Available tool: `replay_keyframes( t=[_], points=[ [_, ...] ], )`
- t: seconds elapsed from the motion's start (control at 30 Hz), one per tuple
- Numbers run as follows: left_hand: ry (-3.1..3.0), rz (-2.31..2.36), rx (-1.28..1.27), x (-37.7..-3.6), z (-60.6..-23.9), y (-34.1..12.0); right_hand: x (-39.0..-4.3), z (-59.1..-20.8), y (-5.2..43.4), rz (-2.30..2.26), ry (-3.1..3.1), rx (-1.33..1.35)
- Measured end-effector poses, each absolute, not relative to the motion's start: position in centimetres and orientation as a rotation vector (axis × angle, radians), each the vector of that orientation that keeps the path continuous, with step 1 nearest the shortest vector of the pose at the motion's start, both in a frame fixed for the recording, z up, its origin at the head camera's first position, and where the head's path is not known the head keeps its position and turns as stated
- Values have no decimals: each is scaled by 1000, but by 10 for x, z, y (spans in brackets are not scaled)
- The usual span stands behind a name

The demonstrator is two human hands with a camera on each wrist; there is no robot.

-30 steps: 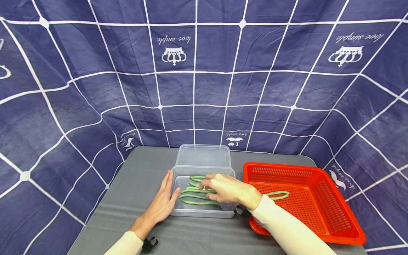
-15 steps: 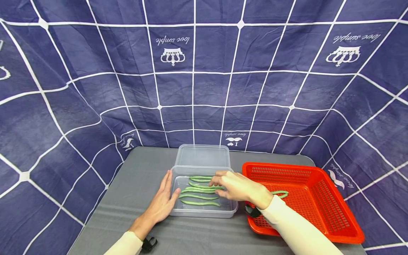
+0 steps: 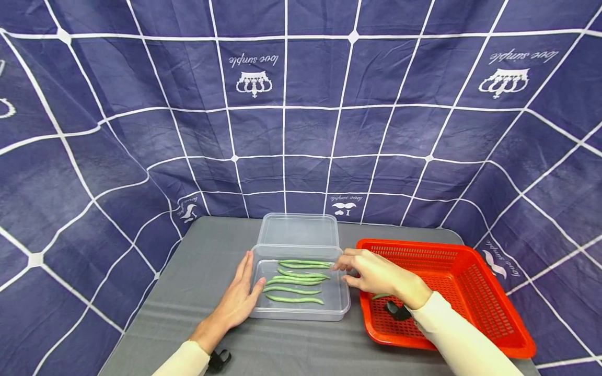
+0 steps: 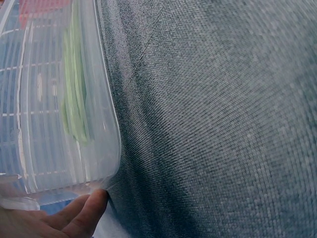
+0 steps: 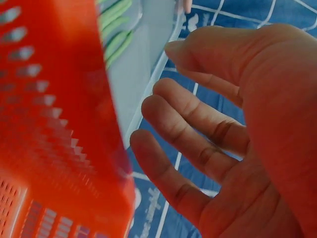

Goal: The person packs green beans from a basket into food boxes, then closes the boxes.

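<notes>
Several green beans [image 3: 293, 300] lie side by side, lengthwise, in a clear plastic container [image 3: 301, 315] on the grey table. My left hand [image 3: 239, 297] rests against the container's left side with its fingers straight; the left wrist view shows its fingertips [image 4: 94, 210] right at the container's corner. Over the container's right rim hovers my right hand [image 3: 378, 274], its fingers loosely bent and nothing in them. The right wrist view shows these fingers [image 5: 166, 119] spread apart, with the beans beyond the basket's edge.
A red perforated basket [image 3: 489, 308] stands to the right, close to the container, under my right forearm. Part of a green bean [image 3: 381, 296] shows in it. Behind the container lies a clear rectangular lid [image 3: 299, 230]. A blue gridded cloth [image 3: 310, 130] hangs around the table.
My right hand has moved right, from over the beans to the container's right rim, and the beans now show in full. The left hand has stayed at the container's side.
</notes>
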State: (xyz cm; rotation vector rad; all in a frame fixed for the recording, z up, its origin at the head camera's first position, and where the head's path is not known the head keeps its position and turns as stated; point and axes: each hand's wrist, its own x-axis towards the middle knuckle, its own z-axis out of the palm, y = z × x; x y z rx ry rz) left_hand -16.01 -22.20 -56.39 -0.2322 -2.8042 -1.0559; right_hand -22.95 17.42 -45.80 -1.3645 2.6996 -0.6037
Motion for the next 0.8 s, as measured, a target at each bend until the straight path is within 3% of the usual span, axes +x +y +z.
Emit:
replay_keyframes(
  t=[0.8],
  points=[
    [-2809, -1037, -223, -161, -566, -223, -247, -485, 281, -715, 2778, -1175]
  ],
)
